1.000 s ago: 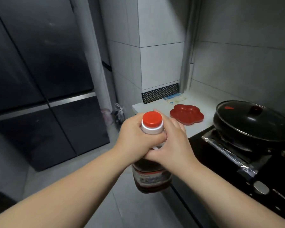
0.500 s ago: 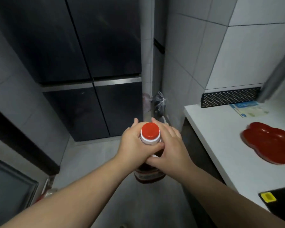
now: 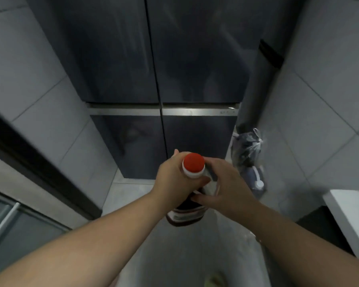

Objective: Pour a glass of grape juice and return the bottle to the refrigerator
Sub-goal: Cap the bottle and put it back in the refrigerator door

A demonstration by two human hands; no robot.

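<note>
Grape juice bottle (image 3: 186, 214) held upright at centre frame, closed refrigerator (image 3: 160, 83) at 12 o'clock, neck wrapped by left hand (image 3: 174, 179), right hand (image 3: 226, 187) fingers curled against its shoulder at 3 o'clock, red cap (image 3: 193, 161) on, dark juice, label band low, blurred.
</note>
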